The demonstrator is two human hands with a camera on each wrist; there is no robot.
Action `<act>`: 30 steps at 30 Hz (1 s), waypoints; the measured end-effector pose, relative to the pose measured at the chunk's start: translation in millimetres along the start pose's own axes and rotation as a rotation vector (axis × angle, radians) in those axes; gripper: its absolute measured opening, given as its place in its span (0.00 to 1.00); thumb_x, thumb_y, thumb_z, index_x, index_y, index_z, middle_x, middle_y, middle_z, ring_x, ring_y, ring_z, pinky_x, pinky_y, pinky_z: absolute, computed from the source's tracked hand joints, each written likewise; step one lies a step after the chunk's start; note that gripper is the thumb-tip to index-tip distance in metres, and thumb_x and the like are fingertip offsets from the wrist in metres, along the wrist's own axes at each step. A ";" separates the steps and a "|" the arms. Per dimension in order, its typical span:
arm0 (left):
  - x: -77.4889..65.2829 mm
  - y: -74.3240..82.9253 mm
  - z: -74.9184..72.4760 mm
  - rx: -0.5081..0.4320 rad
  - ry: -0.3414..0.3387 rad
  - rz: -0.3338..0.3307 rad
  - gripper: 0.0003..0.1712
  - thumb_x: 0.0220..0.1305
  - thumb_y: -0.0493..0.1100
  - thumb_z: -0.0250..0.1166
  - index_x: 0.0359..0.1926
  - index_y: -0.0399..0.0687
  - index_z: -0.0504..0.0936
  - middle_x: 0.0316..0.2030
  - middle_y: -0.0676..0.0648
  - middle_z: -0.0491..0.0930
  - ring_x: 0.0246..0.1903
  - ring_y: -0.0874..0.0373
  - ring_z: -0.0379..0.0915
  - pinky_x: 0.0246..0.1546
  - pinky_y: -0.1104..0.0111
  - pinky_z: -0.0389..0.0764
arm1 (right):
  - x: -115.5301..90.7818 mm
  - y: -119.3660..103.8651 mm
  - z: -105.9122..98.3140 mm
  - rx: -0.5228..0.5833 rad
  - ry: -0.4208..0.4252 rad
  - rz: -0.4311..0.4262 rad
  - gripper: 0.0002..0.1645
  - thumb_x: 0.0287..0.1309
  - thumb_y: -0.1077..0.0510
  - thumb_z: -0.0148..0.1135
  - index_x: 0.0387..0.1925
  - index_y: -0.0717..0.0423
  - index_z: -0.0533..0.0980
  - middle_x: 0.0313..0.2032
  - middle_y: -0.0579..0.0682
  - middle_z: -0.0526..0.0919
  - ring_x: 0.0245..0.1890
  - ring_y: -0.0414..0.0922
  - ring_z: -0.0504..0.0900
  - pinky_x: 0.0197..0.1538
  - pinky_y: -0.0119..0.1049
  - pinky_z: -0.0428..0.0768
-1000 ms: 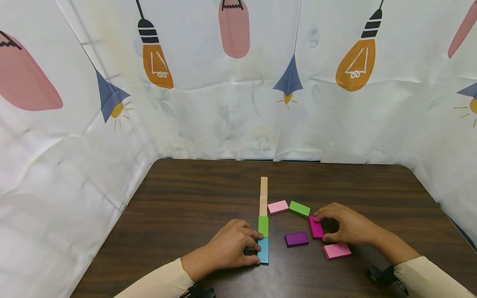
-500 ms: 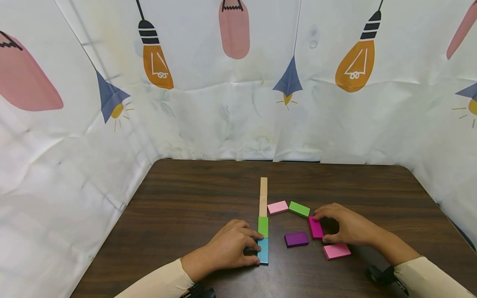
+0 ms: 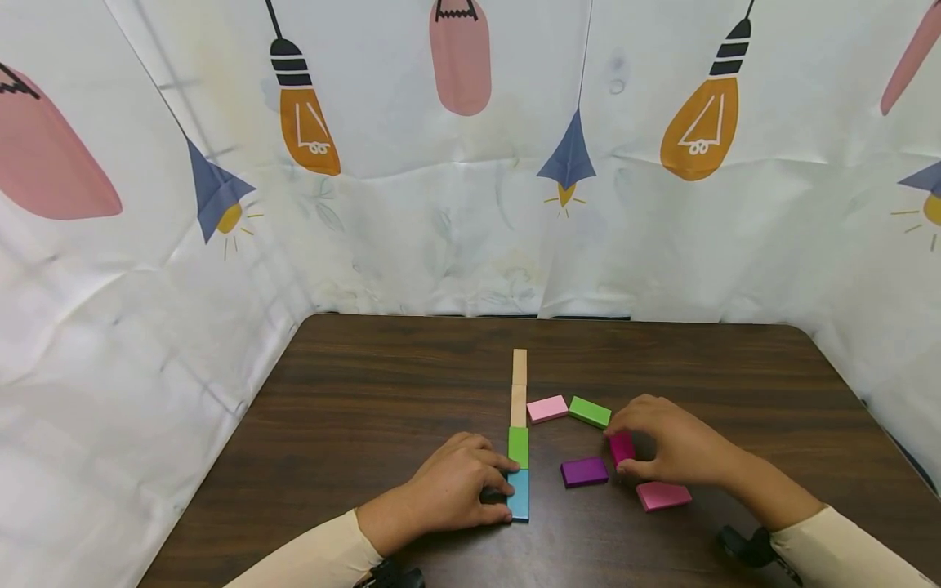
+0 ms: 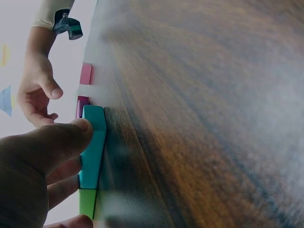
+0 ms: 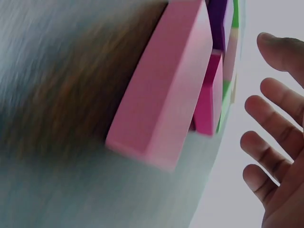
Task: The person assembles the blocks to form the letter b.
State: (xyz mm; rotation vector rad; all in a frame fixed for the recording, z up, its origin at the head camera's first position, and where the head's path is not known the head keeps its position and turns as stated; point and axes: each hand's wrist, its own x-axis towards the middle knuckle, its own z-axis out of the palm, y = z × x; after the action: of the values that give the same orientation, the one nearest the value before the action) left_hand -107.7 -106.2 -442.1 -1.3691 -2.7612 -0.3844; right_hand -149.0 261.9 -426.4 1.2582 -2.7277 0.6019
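My left hand [image 3: 459,482] lies along the left side of a light blue block [image 3: 519,496]. Its thumb and fingertips touch that block's edge, the index tip near the joint with a green block [image 3: 519,447]. In the left wrist view the thumb presses close to the near end of the blue block [image 4: 93,159]. My right hand [image 3: 684,441] hovers over a magenta block [image 3: 622,447], thumb and fingers parted on either side. In the right wrist view its fingers are spread and hold nothing, with a pink block [image 5: 159,85] in front.
Two plain wooden blocks [image 3: 519,388] continue the row away from me. Right of it lie a light pink block [image 3: 547,409], a second green block [image 3: 590,412], a purple block [image 3: 585,472] and the pink block near the right hand. Printed cloth [image 3: 412,237] hangs behind the dark table [image 3: 353,392].
My right hand has shifted slightly left and now covers more of the magenta block. The left hand and the blocks stay put.
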 end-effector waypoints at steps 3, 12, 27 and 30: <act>0.1 0.3 -0.3 0.001 -0.001 -0.001 0.14 0.62 0.61 0.72 0.44 0.66 0.92 0.56 0.65 0.81 0.52 0.62 0.74 0.59 0.59 0.72 | 4.6 -7.3 3.8 -0.014 -0.020 -0.005 0.22 0.51 0.48 0.80 0.49 0.43 0.85 0.47 0.31 0.82 0.51 0.38 0.76 0.54 0.49 0.78; -0.1 0.6 0.1 0.005 0.004 -0.001 0.14 0.61 0.62 0.73 0.44 0.66 0.92 0.55 0.65 0.82 0.50 0.63 0.74 0.58 0.59 0.73 | 15.8 -20.2 19.1 -0.069 -0.071 -0.075 0.21 0.51 0.45 0.79 0.47 0.42 0.84 0.43 0.29 0.82 0.48 0.37 0.75 0.52 0.46 0.76; 0.8 1.7 -0.6 0.008 0.019 0.001 0.13 0.60 0.61 0.74 0.43 0.66 0.93 0.55 0.64 0.82 0.49 0.64 0.74 0.57 0.61 0.73 | 23.3 -27.9 28.1 -0.119 -0.057 -0.138 0.17 0.48 0.50 0.79 0.41 0.43 0.84 0.39 0.30 0.82 0.43 0.38 0.74 0.48 0.42 0.74; 0.9 1.7 -0.6 0.010 0.020 -0.001 0.13 0.60 0.61 0.74 0.43 0.66 0.93 0.55 0.64 0.82 0.50 0.63 0.74 0.58 0.61 0.72 | 25.7 -30.8 28.6 -0.114 -0.081 -0.130 0.16 0.49 0.50 0.78 0.41 0.43 0.84 0.38 0.31 0.81 0.44 0.38 0.75 0.49 0.42 0.75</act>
State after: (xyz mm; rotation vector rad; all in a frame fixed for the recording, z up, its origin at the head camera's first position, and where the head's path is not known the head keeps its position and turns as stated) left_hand -106.9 -104.7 -441.1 -1.3548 -2.7440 -0.3810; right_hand -140.3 214.5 -436.9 1.4465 -2.6726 0.3850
